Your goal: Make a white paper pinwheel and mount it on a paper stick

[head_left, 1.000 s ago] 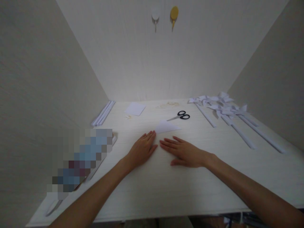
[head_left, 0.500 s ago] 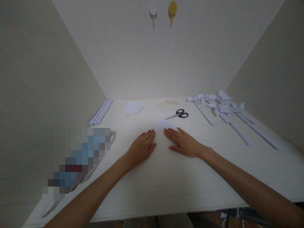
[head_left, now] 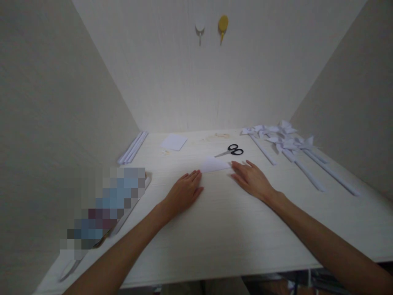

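A small piece of white paper point(head_left: 214, 164), folded into what looks like a triangle, lies on the white table between my hands. My left hand point(head_left: 185, 188) rests flat with its fingertips on the paper's left corner. At the right corner is my right hand point(head_left: 251, 178), its fingers apart and the tips at or just beside the paper's edge. Just behind the paper lies a pair of scissors point(head_left: 229, 151) with black handles, blades pointing left. Neither hand grips anything.
Back left are a square white sheet point(head_left: 174, 142) and several rolled paper sticks point(head_left: 133, 147). On the right lie several paper pinwheels point(head_left: 284, 141) on paper sticks. A blurred-out object point(head_left: 107, 209) lies along the left edge. Two hooks, one yellow point(head_left: 223, 23), hang on the wall.
My right hand has slid right along the paper to its right corner, uncovering more of the folded edge. My left hand stays at the left corner. The view has tilted up slightly.
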